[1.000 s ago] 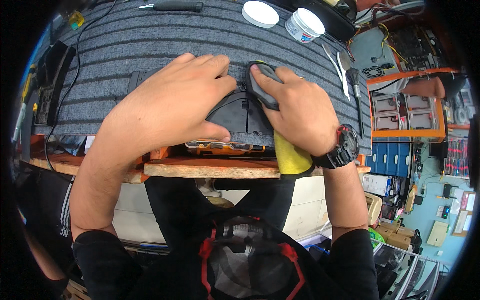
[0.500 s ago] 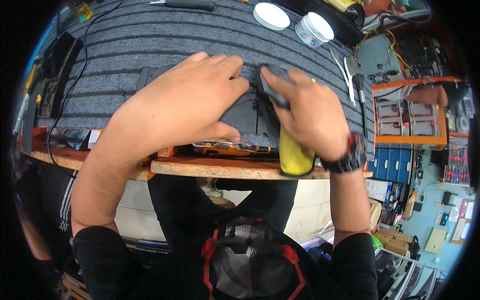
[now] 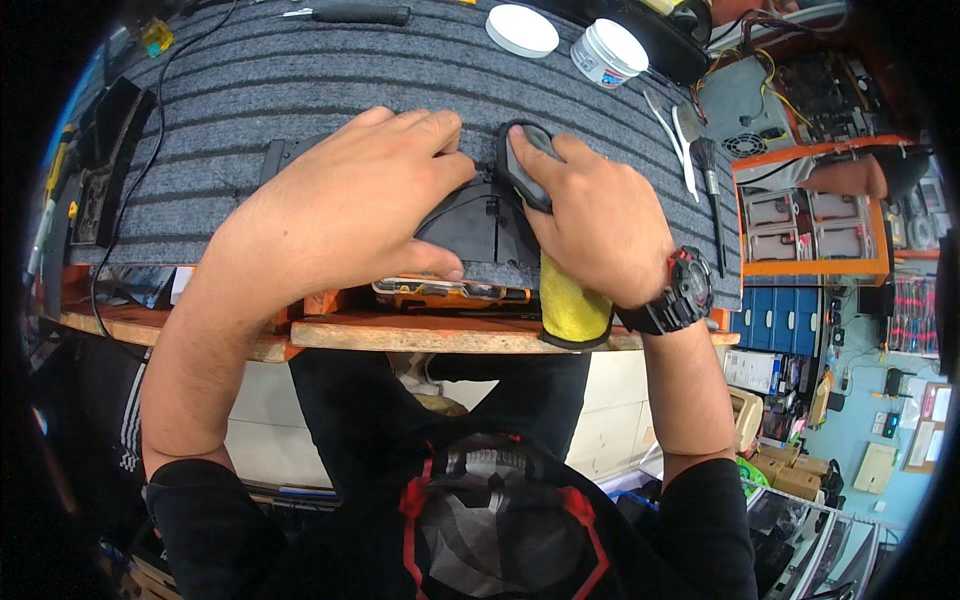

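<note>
A dark, flat plastic panel [image 3: 470, 225] lies at the near edge of the mat, largely hidden under my hands. My left hand [image 3: 370, 190] holds it down, the thumb along its near edge and the fingers bent over the far part. In my right hand [image 3: 600, 215] is a folded cloth [image 3: 575, 310], yellow on one face and grey with a dark border on the other. The index finger lies stretched along the grey fold, pressing it at the panel's right end. The yellow end hangs over the table edge.
On the grey striped mat [image 3: 300, 90] stand a white tub [image 3: 608, 55] and its lid [image 3: 522, 31]. Brushes [image 3: 708, 170] line the right side. A black-handled tool [image 3: 360, 14] lies at the far edge, a black tray-like part [image 3: 105, 170] at left. An orange case [image 3: 450, 293] sits under the tabletop.
Things in view have shifted slightly to the left. My right hand and the cloth, blurred before, now show sharply at the panel's right end. My left hand keeps its hold.
</note>
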The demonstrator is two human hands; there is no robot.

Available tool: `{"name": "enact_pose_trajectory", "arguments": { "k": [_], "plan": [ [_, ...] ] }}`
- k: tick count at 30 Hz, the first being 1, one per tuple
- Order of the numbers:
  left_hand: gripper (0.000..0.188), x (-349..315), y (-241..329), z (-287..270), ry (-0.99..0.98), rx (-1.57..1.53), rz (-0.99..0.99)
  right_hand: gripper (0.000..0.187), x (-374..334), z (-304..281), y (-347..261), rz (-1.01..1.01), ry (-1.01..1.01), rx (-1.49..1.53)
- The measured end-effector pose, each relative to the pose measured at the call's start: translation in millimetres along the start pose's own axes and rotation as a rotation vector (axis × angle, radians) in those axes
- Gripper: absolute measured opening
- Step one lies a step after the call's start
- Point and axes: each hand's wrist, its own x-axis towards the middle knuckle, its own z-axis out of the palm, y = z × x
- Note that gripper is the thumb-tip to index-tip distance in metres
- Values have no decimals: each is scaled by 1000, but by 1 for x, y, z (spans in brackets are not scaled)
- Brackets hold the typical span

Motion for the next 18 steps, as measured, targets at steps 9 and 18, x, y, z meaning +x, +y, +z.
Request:
{"name": "enact_pose_trajectory", "arguments": {
  "k": [9, 18],
  "plan": [
    [68, -1, 1, 2, 18, -17, -4, 61, -20, -6, -10, -6, -26, 51],
    [70, -2, 3, 1, -3, 8, -21, 58, -27, -1, -9, 101, -17, 94]
  ]
}}
